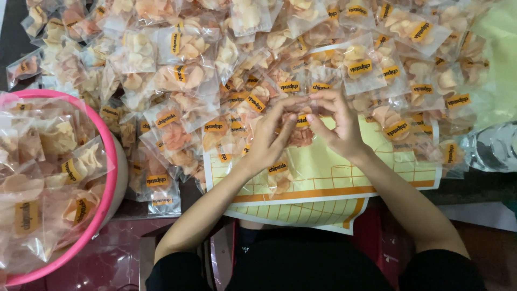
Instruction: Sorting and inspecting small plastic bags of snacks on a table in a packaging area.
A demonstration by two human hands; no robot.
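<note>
My left hand [269, 137] and my right hand [336, 121] meet over one small clear bag of orange chips [299, 134] with a yellow sticker. Fingers of both hands pinch the bag's top edge. The bag lies partly under my fingers, above a yellow and white gridded sheet [334, 172]. A large heap of similar clear chip bags [215, 64] spreads beyond and around my hands.
A pink tub [105, 178] full of chip bags stands at the left. A clear plastic bottle [493, 145] lies at the right edge. A pale green plastic bag [503, 32] sits at the far right. Dark red floor shows near my knees.
</note>
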